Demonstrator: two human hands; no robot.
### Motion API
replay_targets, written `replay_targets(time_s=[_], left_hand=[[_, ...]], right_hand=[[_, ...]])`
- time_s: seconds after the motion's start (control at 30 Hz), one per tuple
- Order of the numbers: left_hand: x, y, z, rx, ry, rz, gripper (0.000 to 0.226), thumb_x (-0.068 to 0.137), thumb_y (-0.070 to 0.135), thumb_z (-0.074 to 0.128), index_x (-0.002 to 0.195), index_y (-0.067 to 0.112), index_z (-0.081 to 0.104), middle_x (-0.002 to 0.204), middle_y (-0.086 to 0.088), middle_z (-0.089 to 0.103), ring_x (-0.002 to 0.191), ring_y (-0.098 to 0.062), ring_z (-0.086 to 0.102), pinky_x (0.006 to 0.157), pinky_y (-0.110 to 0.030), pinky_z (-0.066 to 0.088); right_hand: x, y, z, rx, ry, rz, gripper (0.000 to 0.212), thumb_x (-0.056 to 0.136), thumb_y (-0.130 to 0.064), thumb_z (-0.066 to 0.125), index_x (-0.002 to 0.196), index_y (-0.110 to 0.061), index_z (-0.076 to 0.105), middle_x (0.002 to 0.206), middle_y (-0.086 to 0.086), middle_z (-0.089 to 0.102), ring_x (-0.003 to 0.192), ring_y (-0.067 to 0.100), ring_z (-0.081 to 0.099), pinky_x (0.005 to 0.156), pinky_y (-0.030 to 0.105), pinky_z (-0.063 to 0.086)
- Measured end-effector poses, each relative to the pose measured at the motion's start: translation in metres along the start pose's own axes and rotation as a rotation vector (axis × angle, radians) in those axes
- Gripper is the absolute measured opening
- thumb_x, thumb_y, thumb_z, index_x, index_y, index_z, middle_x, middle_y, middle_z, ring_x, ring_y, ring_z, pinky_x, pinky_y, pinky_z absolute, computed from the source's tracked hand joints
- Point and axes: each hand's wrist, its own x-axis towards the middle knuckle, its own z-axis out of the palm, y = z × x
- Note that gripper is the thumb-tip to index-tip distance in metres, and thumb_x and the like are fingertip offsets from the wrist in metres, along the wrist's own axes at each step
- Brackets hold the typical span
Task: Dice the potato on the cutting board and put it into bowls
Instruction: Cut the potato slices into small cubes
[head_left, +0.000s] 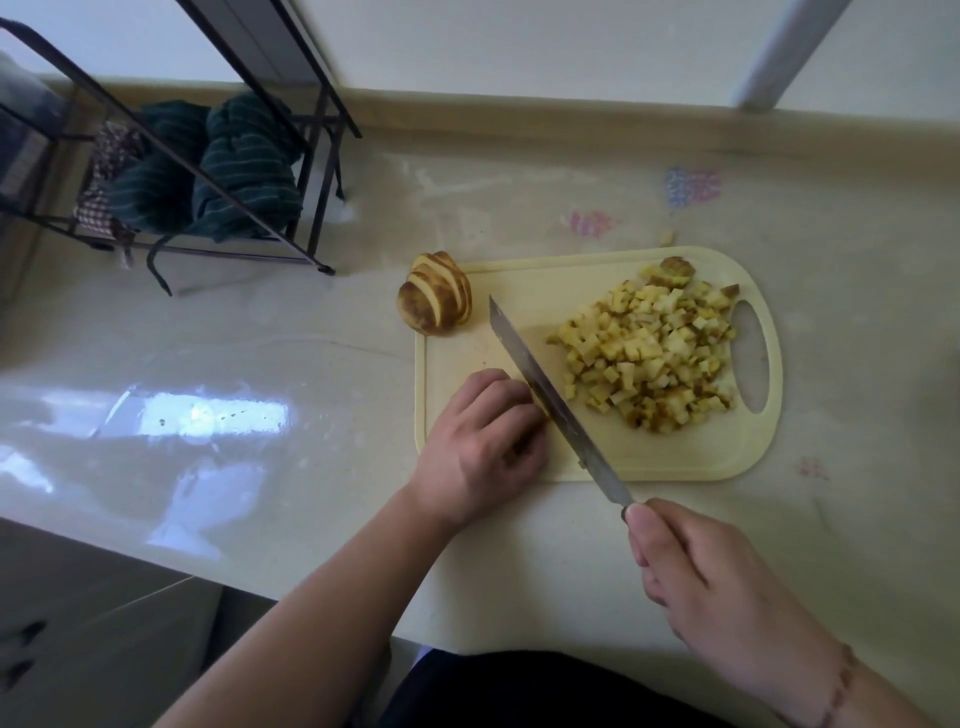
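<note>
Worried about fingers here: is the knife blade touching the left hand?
Cannot tell. In the head view the knife blade runs right along the left hand's curled knuckles, with no visible gap, but actual contact isn't plainly shown.

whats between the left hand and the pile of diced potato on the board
In the head view, the knife blade lies slanted across the cutting board, between the left hand and the diced pile.

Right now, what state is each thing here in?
Diced potato: cubes heaped on the board's right half.
Sliced potato: slices fanned, at the board's far left corner.
Cutting board: flat on the counter.
Knife: blade angled across the board.
Left hand: fingers curled on something hidden beside the blade.
Right hand: grips the knife handle.
Green cloth: draped on the rack.
</note>
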Motion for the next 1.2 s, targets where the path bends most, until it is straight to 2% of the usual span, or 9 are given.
replay_targets(time_s=[0.37, 0.57, 0.7, 0.8, 0.93, 1.07, 1.2], left_hand=[[0.000, -0.002, 0.002, -0.021, -0.010, -0.023, 0.007, 0.084, 0.003, 0.073, 0.089, -0.002, 0.075, 0.095, -0.014, 0.070, 0.094, -0.035, 0.065, 0.090, -0.037, 0.053], [0.000, -0.005, 0.002, -0.023, -0.020, -0.012, 0.008, 0.084, 0.004, 0.076, 0.090, -0.002, 0.076, 0.098, -0.015, 0.071, 0.094, -0.036, 0.065, 0.089, -0.040, 0.054], [0.000, -0.003, 0.002, -0.007, -0.017, -0.009, 0.006, 0.084, 0.003, 0.077, 0.087, -0.001, 0.074, 0.094, -0.014, 0.069, 0.091, -0.034, 0.064, 0.089, -0.037, 0.053], [-0.001, -0.002, 0.001, -0.005, -0.017, -0.016, 0.006, 0.084, 0.004, 0.078, 0.086, 0.000, 0.074, 0.092, -0.013, 0.067, 0.089, -0.034, 0.063, 0.090, -0.037, 0.052], [-0.005, 0.000, -0.003, 0.003, 0.000, -0.029, 0.011, 0.084, 0.009, 0.078, 0.087, -0.001, 0.074, 0.093, -0.015, 0.066, 0.092, -0.032, 0.061, 0.090, -0.037, 0.053], [-0.009, -0.002, -0.006, 0.003, -0.009, -0.029, 0.009, 0.085, 0.006, 0.075, 0.086, -0.003, 0.073, 0.093, -0.016, 0.067, 0.094, -0.034, 0.061, 0.088, -0.037, 0.053], [-0.010, -0.002, -0.004, -0.002, -0.016, -0.033, 0.009, 0.085, 0.005, 0.074, 0.088, -0.003, 0.074, 0.095, -0.015, 0.069, 0.095, -0.035, 0.064, 0.088, -0.038, 0.054]], right_hand=[[-0.016, 0.007, -0.002, -0.121, -0.010, 0.031, 0.060, 0.080, -0.077, 0.024, 0.073, -0.021, 0.043, 0.053, 0.003, 0.041, 0.050, 0.013, 0.038, 0.057, 0.043, 0.039], [0.007, -0.003, 0.004, -0.158, 0.031, -0.002, 0.065, 0.080, -0.078, 0.020, 0.062, -0.020, 0.044, 0.056, 0.006, 0.052, 0.051, 0.012, 0.047, 0.056, 0.036, 0.043], [0.006, 0.004, -0.002, -0.097, 0.075, 0.012, 0.066, 0.081, -0.077, 0.023, 0.064, -0.017, 0.045, 0.049, -0.005, 0.045, 0.045, 0.009, 0.040, 0.049, 0.030, 0.035], [0.004, 0.006, -0.007, -0.046, 0.082, 0.049, 0.070, 0.079, -0.078, 0.025, 0.067, -0.012, 0.045, 0.047, -0.006, 0.041, 0.043, 0.006, 0.034, 0.047, 0.024, 0.031], [0.000, 0.003, -0.004, -0.009, 0.031, 0.034, 0.066, 0.080, -0.077, 0.029, 0.068, -0.014, 0.045, 0.047, -0.006, 0.042, 0.043, 0.006, 0.035, 0.046, 0.021, 0.029], [-0.007, 0.001, 0.003, -0.028, -0.015, -0.004, 0.062, 0.083, -0.076, 0.030, 0.074, -0.017, 0.045, 0.050, -0.003, 0.039, 0.046, 0.007, 0.034, 0.049, 0.031, 0.031], [-0.010, 0.000, 0.005, -0.103, 0.009, -0.023, 0.063, 0.082, -0.076, 0.026, 0.069, -0.017, 0.043, 0.051, -0.001, 0.041, 0.048, 0.010, 0.037, 0.052, 0.037, 0.036]])
